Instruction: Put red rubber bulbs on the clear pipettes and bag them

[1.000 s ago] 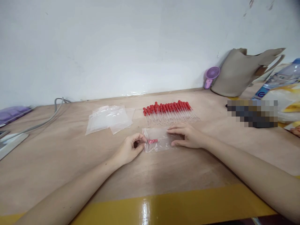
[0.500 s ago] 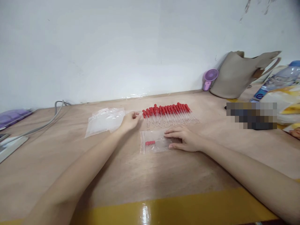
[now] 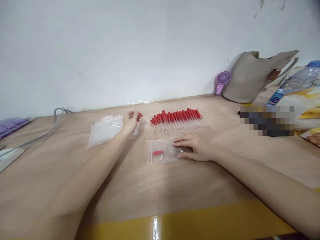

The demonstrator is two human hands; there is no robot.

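Note:
A row of several red-capped glass droppers (image 3: 178, 120) lies on the wooden table. My left hand (image 3: 130, 122) is closed on one red-capped dropper (image 3: 143, 118), lifted just left of the row. In front of the row lies a small clear zip bag (image 3: 162, 152) with one red-capped dropper (image 3: 158, 153) inside. My right hand (image 3: 195, 148) rests on the bag's right end, fingers stretched flat, pressing it to the table. A stack of empty clear bags (image 3: 106, 130) lies to the left, partly behind my left hand.
A grey handbag (image 3: 252, 81) and a small purple fan (image 3: 221, 81) stand at the back right against the wall. A water bottle (image 3: 295, 83) and yellow packaging (image 3: 305, 106) lie far right. A grey cable (image 3: 40, 135) runs along the left. Yellow tape (image 3: 190, 225) marks the table's front edge.
My left hand left the zip bag's left edge, reached back to the row's left end and picked up one dropper. My right hand stayed on the bag.

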